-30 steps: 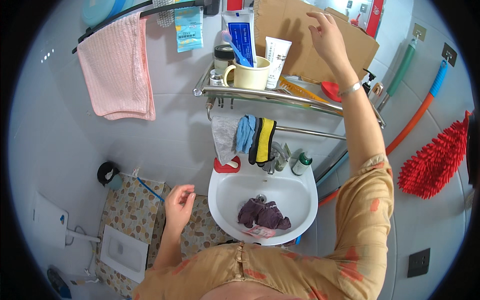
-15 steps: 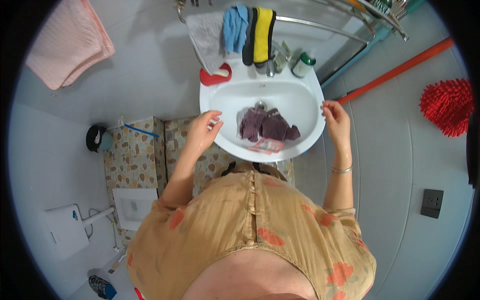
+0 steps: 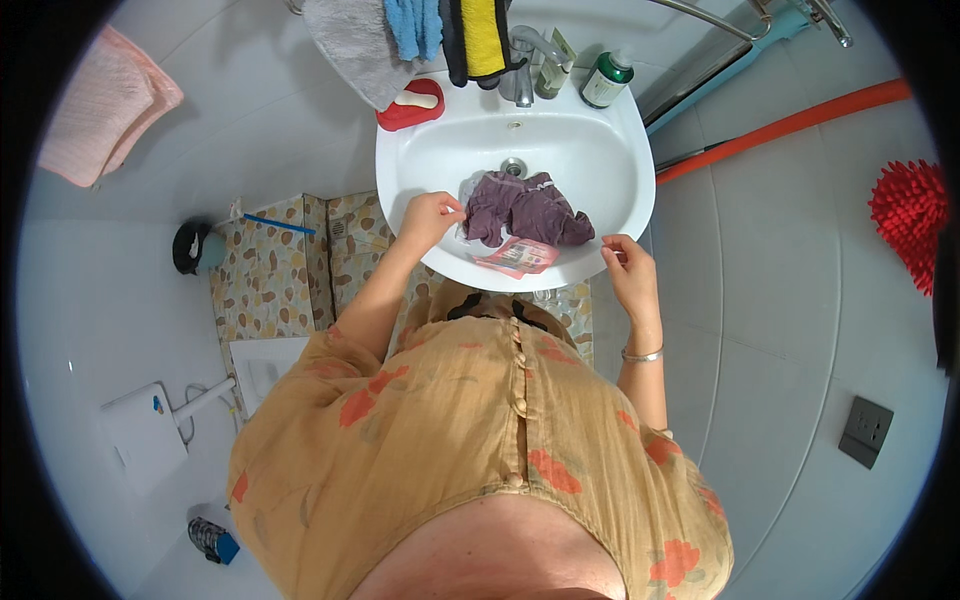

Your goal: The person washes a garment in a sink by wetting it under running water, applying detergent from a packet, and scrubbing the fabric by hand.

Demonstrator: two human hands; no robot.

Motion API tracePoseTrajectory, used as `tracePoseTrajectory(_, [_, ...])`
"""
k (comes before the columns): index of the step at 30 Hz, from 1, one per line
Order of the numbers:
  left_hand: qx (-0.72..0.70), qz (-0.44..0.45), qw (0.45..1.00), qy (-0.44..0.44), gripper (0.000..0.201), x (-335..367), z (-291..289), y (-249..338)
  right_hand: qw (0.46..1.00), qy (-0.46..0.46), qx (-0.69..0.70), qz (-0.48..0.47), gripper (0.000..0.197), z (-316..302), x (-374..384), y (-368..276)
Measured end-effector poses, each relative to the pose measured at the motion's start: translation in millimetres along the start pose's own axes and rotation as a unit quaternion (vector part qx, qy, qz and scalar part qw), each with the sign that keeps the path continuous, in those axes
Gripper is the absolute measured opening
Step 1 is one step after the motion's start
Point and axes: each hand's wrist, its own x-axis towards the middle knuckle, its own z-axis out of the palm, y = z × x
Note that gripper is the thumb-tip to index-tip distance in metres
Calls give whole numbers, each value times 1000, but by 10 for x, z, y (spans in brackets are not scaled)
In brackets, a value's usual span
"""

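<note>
A dark purple cloth garment [image 3: 540, 215] lies crumpled in the white washbasin [image 3: 410, 160], in front of the drain. Partly beneath its near edge is a flat pink printed packet [image 3: 525, 256], with clear plastic showing beside the cloth. My left hand [image 3: 430, 220] hovers over the basin's left front side, close to the garment's left edge, fingers loosely curled and holding nothing I can see. Over the right front rim is my right hand [image 3: 632, 275], bent fingers a little apart and nothing in them, near the garment's right end.
Behind the bowl stand a chrome faucet [image 3: 522, 75], a tube [image 3: 555, 65] and a green bottle [image 3: 607, 78]. A red soap dish [image 3: 412, 108] with soap sits at back left. Grey [image 3: 355, 45], blue and yellow cloths hang above. An orange-red pole [image 3: 780, 125] leans on the right.
Both hands have moved inward toward the purple garment, the left to the right and the right to the left. The view has shifted, bringing the basin closer. The garment lies much as before.
</note>
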Motion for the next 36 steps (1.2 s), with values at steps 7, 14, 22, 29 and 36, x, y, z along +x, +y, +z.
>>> tracePoseTrajectory(7, [71,-29,994,79,44,116,203,-23,996,-66,-51,-43,18,40,410,130])
tracePoseTrajectory(14, [-9,-81,983,167,41,-68,441,204,922,-290,-59,-252,25,361,497,172])
tracePoseTrajectory(22, [-232,-143,953,132,31,-281,391,274,939,-243,13,-241,18,740,412,350])
tracePoseTrajectory(29, [-460,3,860,-222,48,-191,624,591,880,-198,413,126,29,271,655,-97])
tracePoseTrajectory(36, [-619,-139,754,-169,32,-74,905,853,901,-90,368,213,34,93,400,-68])
